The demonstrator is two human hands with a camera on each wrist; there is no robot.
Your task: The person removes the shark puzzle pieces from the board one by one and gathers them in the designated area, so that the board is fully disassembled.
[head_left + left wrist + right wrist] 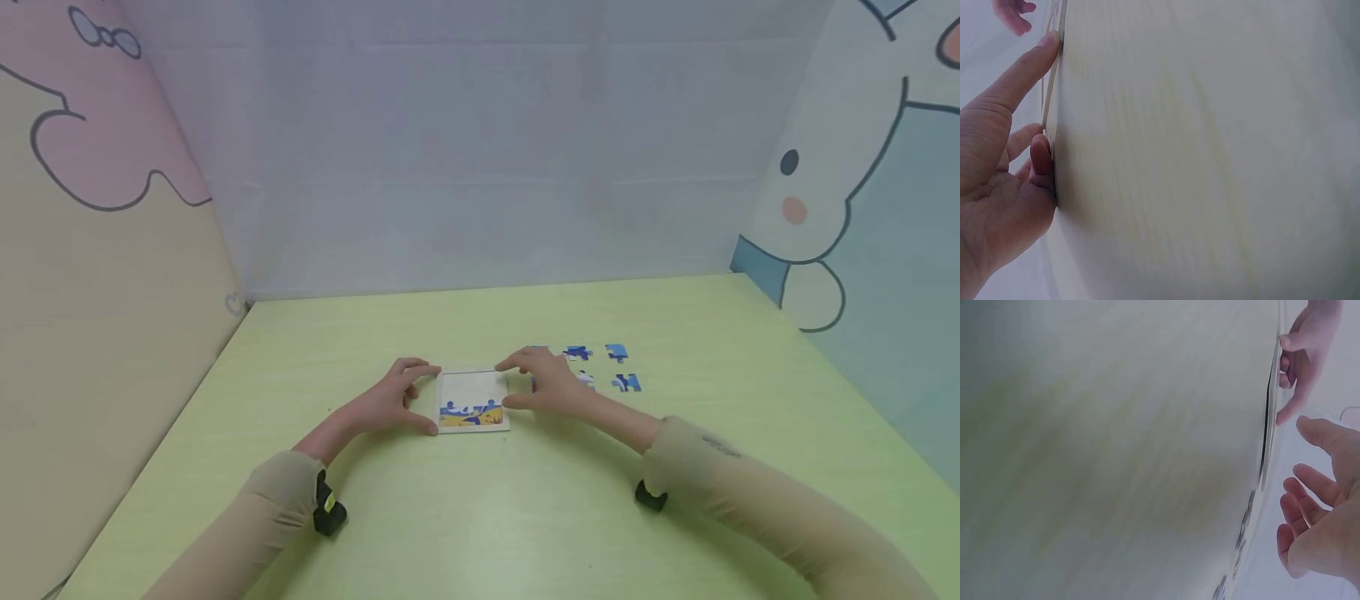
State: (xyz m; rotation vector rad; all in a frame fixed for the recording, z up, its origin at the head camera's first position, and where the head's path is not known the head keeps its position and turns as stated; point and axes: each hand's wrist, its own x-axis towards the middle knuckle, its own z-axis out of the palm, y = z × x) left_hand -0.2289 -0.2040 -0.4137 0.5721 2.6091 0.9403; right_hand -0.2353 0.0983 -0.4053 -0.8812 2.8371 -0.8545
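A small white square puzzle board [472, 392] lies flat on the table, with a row of blue and yellow pieces fitted along its near edge. My left hand [424, 400] brackets its left side: the straight index finger [1030, 67] touches the far corner and the thumb [1041, 159] the near corner. My right hand [517, 385] is at the board's right side with spread, relaxed fingers [1310, 484]; the right wrist view shows a small gap to the board's edge [1267, 425]. Neither hand holds a piece.
Several loose blue and white puzzle pieces [617, 352] lie just right of the right hand. The pale green table [480, 517] is fenced by cartoon-printed panels on the left [112, 292], back and right [862, 250].
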